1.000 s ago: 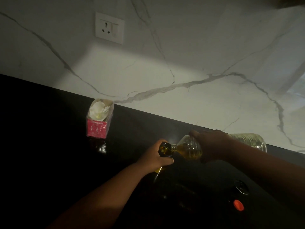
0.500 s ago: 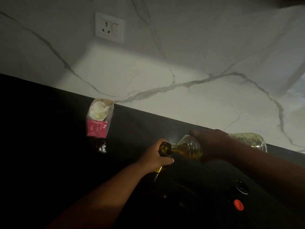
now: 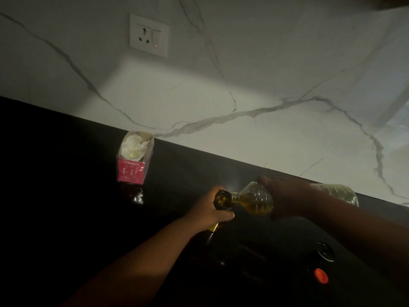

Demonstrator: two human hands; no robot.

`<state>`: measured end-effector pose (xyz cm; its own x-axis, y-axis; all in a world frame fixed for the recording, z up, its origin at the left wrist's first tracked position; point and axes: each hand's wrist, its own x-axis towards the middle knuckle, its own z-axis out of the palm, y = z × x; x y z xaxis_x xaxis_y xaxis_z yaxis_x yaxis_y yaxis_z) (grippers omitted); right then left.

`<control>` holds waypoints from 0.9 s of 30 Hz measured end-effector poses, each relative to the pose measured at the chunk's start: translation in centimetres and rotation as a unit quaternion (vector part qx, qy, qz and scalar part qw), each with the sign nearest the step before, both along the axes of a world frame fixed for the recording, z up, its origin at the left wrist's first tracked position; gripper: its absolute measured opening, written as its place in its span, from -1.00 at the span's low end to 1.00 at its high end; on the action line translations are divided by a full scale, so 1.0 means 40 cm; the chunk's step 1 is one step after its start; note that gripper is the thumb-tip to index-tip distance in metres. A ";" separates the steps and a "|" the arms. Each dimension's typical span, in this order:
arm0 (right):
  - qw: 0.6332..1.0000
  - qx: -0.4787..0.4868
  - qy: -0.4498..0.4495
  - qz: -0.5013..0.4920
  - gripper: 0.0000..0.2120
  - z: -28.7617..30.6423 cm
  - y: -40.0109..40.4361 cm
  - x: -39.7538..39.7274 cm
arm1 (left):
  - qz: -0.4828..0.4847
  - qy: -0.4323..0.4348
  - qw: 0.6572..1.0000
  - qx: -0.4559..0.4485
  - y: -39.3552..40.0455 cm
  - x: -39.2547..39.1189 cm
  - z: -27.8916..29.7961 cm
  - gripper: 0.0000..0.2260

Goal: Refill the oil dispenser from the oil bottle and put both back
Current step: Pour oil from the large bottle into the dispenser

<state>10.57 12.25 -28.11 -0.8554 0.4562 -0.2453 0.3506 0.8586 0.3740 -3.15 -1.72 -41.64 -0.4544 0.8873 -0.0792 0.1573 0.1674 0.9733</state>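
My left hand point(image 3: 210, 212) is wrapped around the neck of the dark oil dispenser point(image 3: 222, 201), which stands on the black counter point(image 3: 66, 196). My right hand point(image 3: 285, 199) grips the clear plastic oil bottle point(image 3: 254, 200), tipped almost flat, its mouth at the dispenser's open top. Yellow oil pools in the bottle's neck end. The bottle's base point(image 3: 340, 192) sticks out past my right forearm. Most of the dispenser's body is lost in the dark under my left hand.
A pink box point(image 3: 134, 161) with white wrapping inside stands at the back left by the marble wall. A red cap point(image 3: 321, 276) and a dark round lid point(image 3: 325, 251) lie on the counter at the lower right. A wall socket point(image 3: 149, 35) is above.
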 end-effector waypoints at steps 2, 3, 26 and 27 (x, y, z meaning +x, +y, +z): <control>1.000 -0.026 0.010 -0.013 -0.09 -0.010 0.003 0.008 | -0.004 -0.002 1.000 0.005 0.000 -0.002 -0.003 -0.54; 0.999 -0.037 0.016 -0.017 -0.08 -0.015 0.004 0.013 | -0.004 -0.003 1.000 0.007 0.000 -0.001 -0.003 -0.54; 0.974 -0.182 0.130 -0.030 -0.09 -0.114 0.029 0.081 | 0.022 -0.006 0.999 0.027 0.014 -0.003 -0.031 -0.50; 0.973 -0.185 0.134 -0.026 -0.10 -0.115 0.028 0.083 | 0.024 -0.008 0.999 0.026 0.014 -0.002 -0.031 -0.50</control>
